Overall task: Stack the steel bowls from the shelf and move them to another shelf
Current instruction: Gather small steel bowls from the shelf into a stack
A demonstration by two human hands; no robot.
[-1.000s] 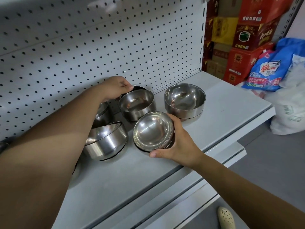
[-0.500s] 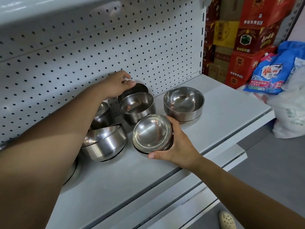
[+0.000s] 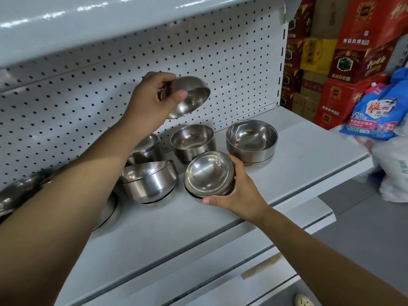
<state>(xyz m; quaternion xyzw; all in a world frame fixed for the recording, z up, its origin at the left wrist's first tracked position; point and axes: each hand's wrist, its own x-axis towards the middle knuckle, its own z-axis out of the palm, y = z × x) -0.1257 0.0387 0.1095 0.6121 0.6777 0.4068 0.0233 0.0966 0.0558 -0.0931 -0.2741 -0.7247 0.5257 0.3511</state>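
Several steel bowls stand on a grey shelf backed by pegboard. My left hand grips one small steel bowl by its rim and holds it tilted in the air above the shelf. My right hand holds a short stack of nested bowls, tipped toward me, near the shelf's front. A single bowl stands below the lifted one, and a larger bowl sits to its right. Left of the stack rests a pair of nested bowls, with more behind my left arm.
An upper shelf overhangs the bowls closely. Red and yellow cartons are piled at the right rear, with a blue bag and a white sack beside the shelf end. A lower shelf edge juts out below.
My left hand has lifted a small bowl from the back of the shelf up into the air. My right hand still holds the nested stack in the same place.
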